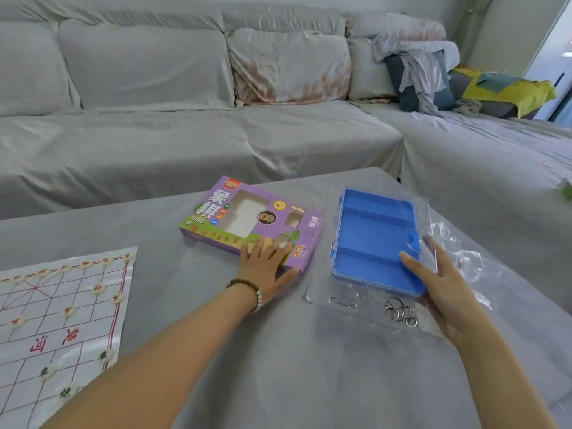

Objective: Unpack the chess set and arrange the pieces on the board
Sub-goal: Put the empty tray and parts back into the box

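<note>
Purple box (272,230) lies flat, long axis left-right.

Grey-covered table (309,366): open room is found in the near middle. The left side is taken up by the board (62,320), with pieces (97,289) set on it; a bare strip is left between board and purple box (223,212). Only a narrow gap is left between box and blue tray (371,236). Just before the tray lie metal rings (400,311); crumpled plastic wrap (464,252) is spread to its right.
</note>
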`<control>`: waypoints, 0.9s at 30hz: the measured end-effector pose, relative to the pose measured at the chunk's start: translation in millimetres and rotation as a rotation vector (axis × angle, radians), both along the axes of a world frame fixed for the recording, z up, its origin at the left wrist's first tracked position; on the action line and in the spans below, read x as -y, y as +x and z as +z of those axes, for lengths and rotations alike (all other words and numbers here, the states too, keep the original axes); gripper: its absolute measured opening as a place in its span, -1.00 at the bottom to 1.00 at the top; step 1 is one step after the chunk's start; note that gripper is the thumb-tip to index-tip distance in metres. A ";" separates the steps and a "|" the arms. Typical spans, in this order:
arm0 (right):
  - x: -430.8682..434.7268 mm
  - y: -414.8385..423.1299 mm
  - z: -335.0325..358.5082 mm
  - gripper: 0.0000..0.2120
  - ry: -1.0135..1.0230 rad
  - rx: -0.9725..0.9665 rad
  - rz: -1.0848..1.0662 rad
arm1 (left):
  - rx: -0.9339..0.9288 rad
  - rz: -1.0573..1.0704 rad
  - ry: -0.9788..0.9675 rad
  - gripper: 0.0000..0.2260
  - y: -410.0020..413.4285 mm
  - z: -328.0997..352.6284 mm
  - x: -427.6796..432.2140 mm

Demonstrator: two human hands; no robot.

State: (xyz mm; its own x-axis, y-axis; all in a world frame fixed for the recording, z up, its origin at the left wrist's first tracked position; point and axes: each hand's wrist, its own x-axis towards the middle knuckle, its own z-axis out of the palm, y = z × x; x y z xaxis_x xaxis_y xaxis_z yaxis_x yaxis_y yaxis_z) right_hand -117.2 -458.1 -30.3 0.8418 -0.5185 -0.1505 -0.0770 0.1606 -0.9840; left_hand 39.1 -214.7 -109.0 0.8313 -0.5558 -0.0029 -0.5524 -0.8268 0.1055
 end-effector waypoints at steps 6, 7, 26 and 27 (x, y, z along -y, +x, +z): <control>1.5 -17.7 -2.0 -0.38 -0.017 -0.021 0.058 | 0.030 -0.257 -0.124 -0.17 -33.0 2.9 -72.2; 1.7 -21.0 -2.5 -0.39 -0.013 -0.024 0.067 | 0.030 -0.276 -0.141 -0.19 -36.2 1.2 -81.3; -7.0 -88.9 -4.7 -0.39 -0.115 -0.218 0.570 | -0.119 0.137 -0.736 -0.61 -64.9 16.6 -80.7; -7.9 -89.1 -7.8 -0.40 -0.149 -0.251 0.619 | -0.114 0.120 -0.723 -0.62 -62.0 16.9 -81.8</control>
State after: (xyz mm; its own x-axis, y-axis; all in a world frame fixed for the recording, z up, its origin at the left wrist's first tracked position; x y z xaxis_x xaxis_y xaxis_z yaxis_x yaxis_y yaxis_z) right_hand -206.3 -450.2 -38.1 0.9388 0.0165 -0.3441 -0.3397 -0.1218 -0.9326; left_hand -22.9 -132.9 -92.1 0.9029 -0.3568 0.2398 -0.4158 -0.5833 0.6977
